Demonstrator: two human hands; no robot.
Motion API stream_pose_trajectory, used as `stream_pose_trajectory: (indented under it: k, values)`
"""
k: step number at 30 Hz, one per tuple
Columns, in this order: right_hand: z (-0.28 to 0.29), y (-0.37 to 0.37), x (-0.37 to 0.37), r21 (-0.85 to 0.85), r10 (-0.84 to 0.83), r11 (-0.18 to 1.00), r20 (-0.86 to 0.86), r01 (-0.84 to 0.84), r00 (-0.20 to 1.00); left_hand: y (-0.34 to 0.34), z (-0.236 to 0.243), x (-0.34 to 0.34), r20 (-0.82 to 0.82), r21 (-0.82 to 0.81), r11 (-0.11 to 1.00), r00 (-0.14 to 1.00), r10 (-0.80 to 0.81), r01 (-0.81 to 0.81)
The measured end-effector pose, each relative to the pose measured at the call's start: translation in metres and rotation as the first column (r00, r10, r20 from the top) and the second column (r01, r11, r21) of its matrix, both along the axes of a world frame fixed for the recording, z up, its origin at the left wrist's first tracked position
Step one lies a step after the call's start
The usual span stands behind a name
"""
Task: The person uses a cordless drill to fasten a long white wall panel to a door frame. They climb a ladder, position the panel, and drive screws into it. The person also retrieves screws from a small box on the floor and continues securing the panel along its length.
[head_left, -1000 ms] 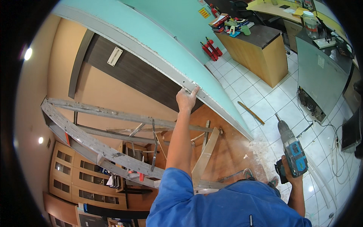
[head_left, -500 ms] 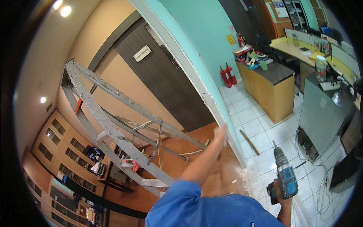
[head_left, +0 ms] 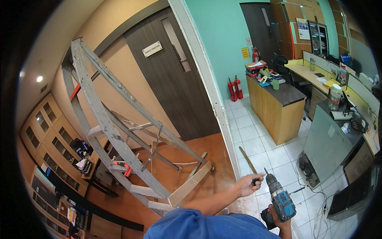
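Note:
My right hand (head_left: 273,216) grips a blue and black cordless drill (head_left: 283,204) by its handle. The drill tilts up and to the left, with a thin bit (head_left: 266,171) in its chuck. Close beside the bit's tip is my left hand (head_left: 247,185), fingers curled in a pinch. Something small and dark may be between those fingers, but I cannot make it out. Both hands are near the foot of the white-framed wall end (head_left: 210,85).
An aluminium stepladder (head_left: 115,137) stands to the left, with a red-handled tool (head_left: 127,169) on a step. On the tiles lie a wooden strip (head_left: 247,159) and loose cables (head_left: 323,207). A wooden counter (head_left: 266,109) and a grey cabinet (head_left: 324,139) stand to the right.
My left hand has come down from the wall edge to the drill bit, its fingers now curled. The drill has shifted left in the picture. The view has turned a little.

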State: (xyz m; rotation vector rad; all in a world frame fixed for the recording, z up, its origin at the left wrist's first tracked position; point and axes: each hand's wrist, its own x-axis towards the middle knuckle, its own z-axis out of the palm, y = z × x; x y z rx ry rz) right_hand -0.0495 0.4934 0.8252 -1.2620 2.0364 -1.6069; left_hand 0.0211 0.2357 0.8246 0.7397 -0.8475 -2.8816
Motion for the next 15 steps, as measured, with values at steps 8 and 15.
stream_pose_trajectory:
  k: [8,15]
  values:
    - [0.025,-0.049,0.016,0.090,-0.024,0.996,0.025,0.021,0.999,-0.040,0.019,0.015,-0.242,0.069,0.998,0.970,0.008,0.009]
    - [0.024,-0.094,0.021,0.139,0.057,0.990,-0.227,-0.025,0.972,-0.094,0.013,0.033,-0.275,-0.004,0.996,0.958,0.087,-0.092]
